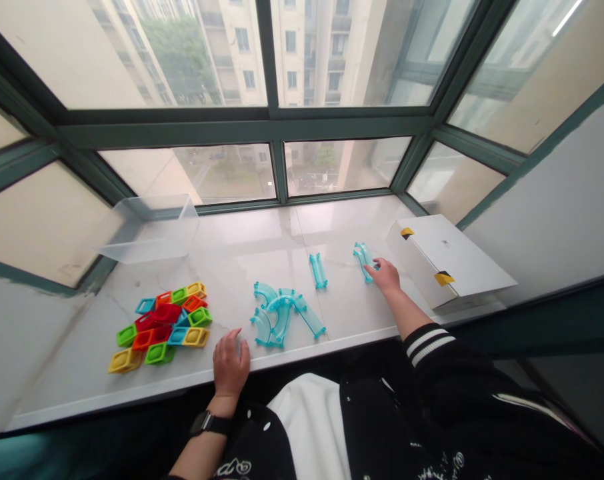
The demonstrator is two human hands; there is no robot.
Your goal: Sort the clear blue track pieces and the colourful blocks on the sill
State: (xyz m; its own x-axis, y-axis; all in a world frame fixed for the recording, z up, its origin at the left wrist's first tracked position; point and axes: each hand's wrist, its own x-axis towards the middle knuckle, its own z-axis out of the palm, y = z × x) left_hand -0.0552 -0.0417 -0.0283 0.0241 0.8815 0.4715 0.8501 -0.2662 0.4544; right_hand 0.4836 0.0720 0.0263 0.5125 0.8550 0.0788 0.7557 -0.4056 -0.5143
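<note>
bin of clear, frosted plastic (142, 252), rectangular: at far left, near the window frame. in front of it: one close group of red, orange, yellow, green and blue plastic blocks with open-frame sides (166, 313).

left hand (231, 363): at the near edge of the white, glossy stone counter (232, 250), between the blocks and the track pieces. fingers relaxed and close together, thumb apart, nothing visible in the grasp. a black watch (209, 423) is on the wrist.

group of turquoise, translucent plastic track pieces, curved and straight (282, 313): just ahead and to the right of the left hand, which is the nearer hand to it.

single straight track piece of the same turquoise plastic (318, 271): apart from the group, between it and the right hand. long axis roughly away from the body.

bent turquoise translucent track piece (361, 254): at the fingertips of the right hand (385, 275), on their left side. critical relation: its long axis runs away from the body, leaning left at the far end; thumb and fingers meet the near part from the right. finger gap narrow; firm closure cannot be told.

box of white card with yellow-and-black tabs (475, 257): right of that hand.
</note>
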